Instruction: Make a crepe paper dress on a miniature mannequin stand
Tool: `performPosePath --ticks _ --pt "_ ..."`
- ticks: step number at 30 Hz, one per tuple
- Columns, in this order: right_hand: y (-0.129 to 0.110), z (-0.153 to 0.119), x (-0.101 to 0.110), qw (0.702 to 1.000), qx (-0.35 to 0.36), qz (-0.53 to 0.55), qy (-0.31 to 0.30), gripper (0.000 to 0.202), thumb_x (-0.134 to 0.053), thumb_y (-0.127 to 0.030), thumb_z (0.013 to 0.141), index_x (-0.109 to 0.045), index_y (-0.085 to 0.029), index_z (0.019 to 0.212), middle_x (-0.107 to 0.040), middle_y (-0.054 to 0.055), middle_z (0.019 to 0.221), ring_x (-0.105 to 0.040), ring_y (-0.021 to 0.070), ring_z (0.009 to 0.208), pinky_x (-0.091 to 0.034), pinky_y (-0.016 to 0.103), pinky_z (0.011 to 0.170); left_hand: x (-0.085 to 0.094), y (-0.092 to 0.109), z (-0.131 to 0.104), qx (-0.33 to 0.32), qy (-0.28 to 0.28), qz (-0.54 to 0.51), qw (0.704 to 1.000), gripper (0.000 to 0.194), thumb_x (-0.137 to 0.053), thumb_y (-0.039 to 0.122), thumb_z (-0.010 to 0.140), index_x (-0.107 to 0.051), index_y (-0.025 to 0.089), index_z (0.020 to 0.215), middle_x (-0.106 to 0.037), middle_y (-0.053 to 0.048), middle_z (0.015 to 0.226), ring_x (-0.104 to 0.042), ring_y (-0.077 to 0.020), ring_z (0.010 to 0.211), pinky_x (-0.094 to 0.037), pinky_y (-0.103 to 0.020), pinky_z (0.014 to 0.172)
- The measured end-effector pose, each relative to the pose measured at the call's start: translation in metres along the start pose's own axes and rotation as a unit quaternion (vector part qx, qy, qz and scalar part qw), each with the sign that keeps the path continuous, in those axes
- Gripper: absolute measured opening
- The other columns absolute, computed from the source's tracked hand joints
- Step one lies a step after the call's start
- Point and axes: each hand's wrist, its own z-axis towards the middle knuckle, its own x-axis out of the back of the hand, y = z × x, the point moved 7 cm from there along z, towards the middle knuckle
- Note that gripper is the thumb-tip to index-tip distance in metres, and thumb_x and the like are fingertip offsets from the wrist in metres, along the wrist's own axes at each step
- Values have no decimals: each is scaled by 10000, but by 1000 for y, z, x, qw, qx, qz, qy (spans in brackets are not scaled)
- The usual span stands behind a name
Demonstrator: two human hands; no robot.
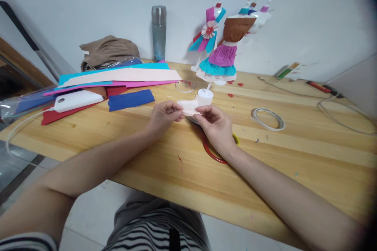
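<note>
A small pale pink paper strip (pixel 188 106) is stretched between my two hands over the middle of the table. My left hand (pixel 165 117) pinches its left end, and my right hand (pixel 215 125) pinches the right end. Under my right hand lie scissors with a red handle loop (pixel 212 155), partly hidden by the hand and wrist. Just behind the strip stands a small mannequin's round white base (pixel 205 93). That mannequin wears a brown, magenta, blue and white paper dress (pixel 225 53).
Coloured paper sheets (pixel 123 75), a blue piece (pixel 131 100) and a white device (pixel 79 100) lie at the left. Behind them are brown cloth (pixel 110 51) and a flask (pixel 159 33). Tape rolls (pixel 278 128) and cables (pixel 347 121) lie rightward. Another dressed mannequin (pixel 208 31) stands at the back.
</note>
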Motion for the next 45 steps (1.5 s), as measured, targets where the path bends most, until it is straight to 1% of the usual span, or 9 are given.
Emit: performPosePath --ticks 3,8,17,23,30,34,38,40,45 --pt "0 1 1 1000 4 3 4 183 -729 -337 760 -679 -234 903 -699 25 853 -630 183 773 -517 367 780 0 1 0 -14 -5 7 1000 106 -722 182 664 -643 140 720 -687 5 614 -652 -96 575 -537 -215 598" --pt "-2 2 1 1000 3 0 5 134 -699 -337 772 -656 -223 828 -691 18 797 -622 173 720 -506 346 723 -2 4 -1 -45 -13 15 999 108 -725 196 669 -644 145 721 -685 9 615 -651 -98 580 -536 -211 588" --pt "-2 1 2 1000 -13 19 10 155 -743 -347 733 -646 -226 746 -686 15 743 -612 166 661 -508 346 688 -4 10 -5 -42 -3 12 999 123 -740 217 656 -654 151 715 -684 11 578 -624 -93 532 -529 -217 571" --pt "2 1 3 1000 -21 17 15 162 -756 -358 716 -647 -239 730 -678 14 729 -598 166 637 -500 340 656 -5 10 -6 -34 -4 15 999 103 -721 187 648 -643 151 704 -677 16 573 -618 -92 526 -519 -220 572" --pt "-4 0 2 999 3 35 10 111 -739 -309 745 -656 -238 764 -664 0 736 -588 159 651 -486 335 675 -4 9 -6 -56 -12 26 998 64 -714 177 682 -676 154 728 -666 20 565 -594 -85 521 -499 -210 557" --pt "-6 0 0 999 7 35 -4 103 -725 -305 762 -699 -248 843 -689 3 806 -622 169 725 -500 350 736 -1 12 -6 -86 -8 60 994 113 -684 154 730 -755 173 816 -658 26 597 -571 -83 548 -487 -217 576" --pt "-7 0 0 999 23 31 -2 110 -719 -292 769 -738 -257 872 -694 12 829 -634 178 769 -504 363 768 -2 20 -10 -157 -12 105 982 181 -628 130 792 -789 196 839 -657 14 640 -559 -92 597 -466 -234 615" --pt "-6 0 0 999 22 28 2 118 -725 -299 765 -747 -259 874 -695 16 821 -638 184 771 -512 369 767 -2 21 -11 -180 -5 122 976 185 -622 138 808 -790 205 849 -652 16 634 -558 -95 598 -466 -240 626" --pt "1 1 0 999 -17 50 12 167 -738 -320 743 -758 -249 894 -725 25 843 -652 178 745 -533 371 766 1 17 -10 -186 14 147 971 152 -617 120 799 -750 190 821 -642 31 626 -574 -85 562 -452 -208 568"
